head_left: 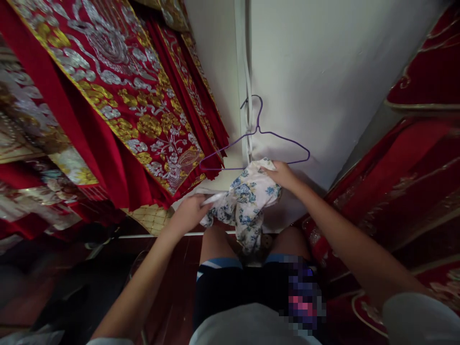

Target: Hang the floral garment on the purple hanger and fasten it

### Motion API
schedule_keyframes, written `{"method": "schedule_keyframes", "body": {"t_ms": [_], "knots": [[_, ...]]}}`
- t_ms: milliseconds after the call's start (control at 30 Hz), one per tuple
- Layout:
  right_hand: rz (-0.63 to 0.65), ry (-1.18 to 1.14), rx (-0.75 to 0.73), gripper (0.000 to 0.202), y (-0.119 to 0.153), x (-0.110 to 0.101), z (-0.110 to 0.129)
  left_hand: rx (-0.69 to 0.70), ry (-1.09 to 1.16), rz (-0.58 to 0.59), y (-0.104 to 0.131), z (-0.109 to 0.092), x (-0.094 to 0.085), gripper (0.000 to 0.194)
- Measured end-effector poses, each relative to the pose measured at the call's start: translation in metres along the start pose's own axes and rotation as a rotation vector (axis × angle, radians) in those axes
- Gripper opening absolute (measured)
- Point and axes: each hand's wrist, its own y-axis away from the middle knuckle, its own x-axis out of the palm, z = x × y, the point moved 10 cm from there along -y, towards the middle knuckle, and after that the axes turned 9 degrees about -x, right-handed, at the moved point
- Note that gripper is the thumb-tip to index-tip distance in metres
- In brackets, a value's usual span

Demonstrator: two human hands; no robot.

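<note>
A purple wire hanger (pixel 283 136) is in front of the pale wall, its hook pointing up. A white garment with blue flowers (pixel 255 191) covers part of the hanger's lower bar and hangs down in folds; its exact kind does not show. My right hand (pixel 282 175) is closed on the garment's upper right part, close to the bar; whether it grips the bar too I cannot tell. To the left and lower, my left hand (pixel 192 211) pinches a white strip of the cloth, pulled out sideways. The fingertips of both hands are partly hidden.
Red costumes with gold and silver embroidery (pixel 143 110) hang close on the left. Further red embroidered fabric (pixel 395 191) fills the right side. A white cable (pixel 247 57) runs down the wall. Below are my legs and a dark reddish floor (pixel 172 282).
</note>
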Motion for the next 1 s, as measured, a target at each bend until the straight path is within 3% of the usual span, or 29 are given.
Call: {"method": "schedule_keyframes", "body": {"t_ms": [133,267,400,533,600,667,733,833,900,1000], "knots": [[-0.059,-0.017,0.047,0.027,0.019,-0.024,0.003,0.108,0.117,-0.108,-0.012,-0.012,-0.026,0.022],[-0.088,-0.014,0.037,0.030,0.031,-0.042,0.012,0.189,0.190,-0.183,-0.017,-0.037,-0.042,0.026],[-0.034,-0.013,0.094,0.035,0.038,-0.033,0.012,0.228,0.149,-0.327,-0.033,-0.066,-0.062,0.025],[0.056,0.027,0.038,0.036,0.044,-0.017,0.027,0.318,0.083,-0.377,-0.058,-0.097,-0.068,0.012],[0.120,0.041,-0.001,0.031,0.048,-0.015,0.038,0.266,0.086,-0.436,-0.069,-0.097,-0.072,0.009],[0.166,0.036,-0.068,0.032,0.055,-0.021,0.050,0.195,0.113,-0.495,-0.075,-0.088,-0.077,0.023],[0.124,0.053,-0.155,0.058,0.061,-0.040,0.062,0.171,0.112,-0.516,-0.076,-0.079,-0.079,0.030],[-0.087,0.155,-0.188,0.089,0.068,-0.086,0.063,0.157,0.063,-0.528,-0.073,-0.070,-0.080,0.026],[-0.203,0.229,-0.120,0.099,0.070,-0.113,0.051,0.155,0.047,-0.539,-0.072,-0.068,-0.080,0.024],[-0.235,0.349,0.018,0.097,0.063,-0.135,0.033,0.159,0.007,-0.513,-0.073,-0.073,-0.076,0.025]]}}
